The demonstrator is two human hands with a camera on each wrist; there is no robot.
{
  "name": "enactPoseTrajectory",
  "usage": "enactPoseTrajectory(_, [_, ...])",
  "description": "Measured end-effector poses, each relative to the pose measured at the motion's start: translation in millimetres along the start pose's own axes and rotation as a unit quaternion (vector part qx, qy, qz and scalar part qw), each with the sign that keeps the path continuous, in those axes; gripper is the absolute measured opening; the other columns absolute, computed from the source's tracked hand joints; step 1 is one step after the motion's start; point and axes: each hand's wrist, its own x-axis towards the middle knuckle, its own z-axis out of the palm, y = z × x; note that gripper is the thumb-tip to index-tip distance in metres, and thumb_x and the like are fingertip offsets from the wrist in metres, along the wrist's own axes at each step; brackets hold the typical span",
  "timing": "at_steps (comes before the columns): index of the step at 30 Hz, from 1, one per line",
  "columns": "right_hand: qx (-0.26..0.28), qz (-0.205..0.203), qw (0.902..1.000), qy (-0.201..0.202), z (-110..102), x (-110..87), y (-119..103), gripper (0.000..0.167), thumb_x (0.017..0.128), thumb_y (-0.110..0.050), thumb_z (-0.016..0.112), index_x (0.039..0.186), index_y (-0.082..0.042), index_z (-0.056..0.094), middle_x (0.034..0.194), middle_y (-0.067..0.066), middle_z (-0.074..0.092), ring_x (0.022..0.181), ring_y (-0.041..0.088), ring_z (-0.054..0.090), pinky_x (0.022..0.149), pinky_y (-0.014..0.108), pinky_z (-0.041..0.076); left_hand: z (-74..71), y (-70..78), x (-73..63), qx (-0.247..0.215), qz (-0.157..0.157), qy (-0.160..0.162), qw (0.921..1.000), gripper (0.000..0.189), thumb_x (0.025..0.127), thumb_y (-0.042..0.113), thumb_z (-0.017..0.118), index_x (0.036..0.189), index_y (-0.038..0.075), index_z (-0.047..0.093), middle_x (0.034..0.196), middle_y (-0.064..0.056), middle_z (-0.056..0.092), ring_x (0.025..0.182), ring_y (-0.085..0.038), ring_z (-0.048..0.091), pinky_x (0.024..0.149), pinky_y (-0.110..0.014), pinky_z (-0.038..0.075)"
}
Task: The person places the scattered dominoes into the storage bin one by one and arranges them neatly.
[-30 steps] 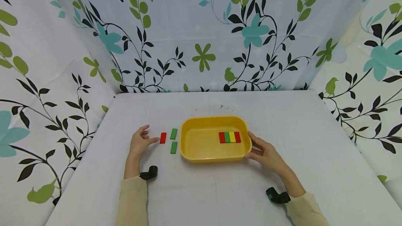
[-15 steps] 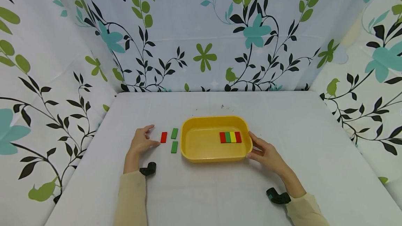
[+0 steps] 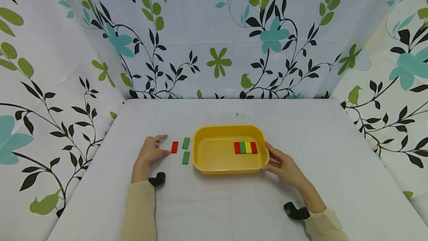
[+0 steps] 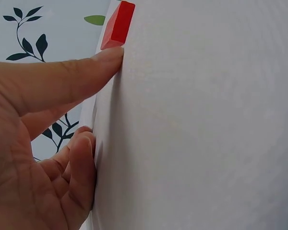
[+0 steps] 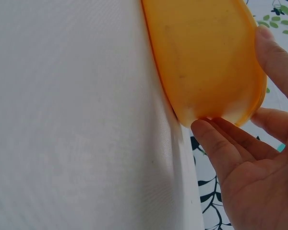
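Observation:
In the head view, my left hand (image 3: 149, 152) is just left of a red block (image 3: 174, 147) lying on the table. Its thumb tip is right at the block's near left corner, and the index finger reaches out behind. In the left wrist view, the thumb meets the lower end of the red block (image 4: 119, 24); the other fingers are folded loosely. My right hand (image 3: 284, 166) holds the right end of a yellow tray (image 3: 214, 171), thumb at the front corner and fingers along the end wall. The right wrist view shows the tray's outer wall (image 5: 206, 52) between thumb and fingers.
Two green blocks, a rear one (image 3: 185, 143) and a front one (image 3: 185, 158), lie between the red block and the tray. Inside the tray, a row of red, green, yellow and red blocks (image 3: 245, 148) sits toward the right. A patterned curtain (image 3: 217, 29) surrounds the white table (image 3: 207, 207).
My left index finger has extended to the right, and the thumb has slid slightly toward the red block's near end. The right hand and tray have stayed in place.

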Motion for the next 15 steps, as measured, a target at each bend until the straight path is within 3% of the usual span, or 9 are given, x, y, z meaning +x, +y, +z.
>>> enactPoseTrajectory(9, [0.001, 0.006, 1.0000, 0.001, 0.9, -0.4, 0.7, 0.081, 0.086, -0.014, 0.073, 0.152, 0.000, 0.028, 0.156, 0.023, 0.030, 0.134, 0.044, 0.044, 0.094, 0.028, 0.049, -0.5, -0.8, 1.5, 0.019, 0.001, -0.013, 0.9997, 0.066, 0.082, 0.020, 0.076, 0.143, 0.015, 0.051, 0.137, -0.024, 0.035, 0.109, -0.036, 0.048, 0.084, -0.045, 0.042])
enactPoseTrajectory(15, [0.001, 0.007, 1.0000, -0.001, 0.6, -0.5, -0.1, 0.081, 0.086, -0.014, 0.072, 0.152, 0.001, 0.028, 0.156, 0.024, 0.029, 0.133, 0.044, 0.045, 0.093, 0.027, 0.050, -0.6, 1.5, 5.0, 0.045, 0.011, -0.026, 0.9986, 0.070, 0.083, 0.019, 0.075, 0.146, 0.017, 0.046, 0.138, -0.026, 0.033, 0.117, -0.042, 0.049, 0.093, -0.055, 0.043])
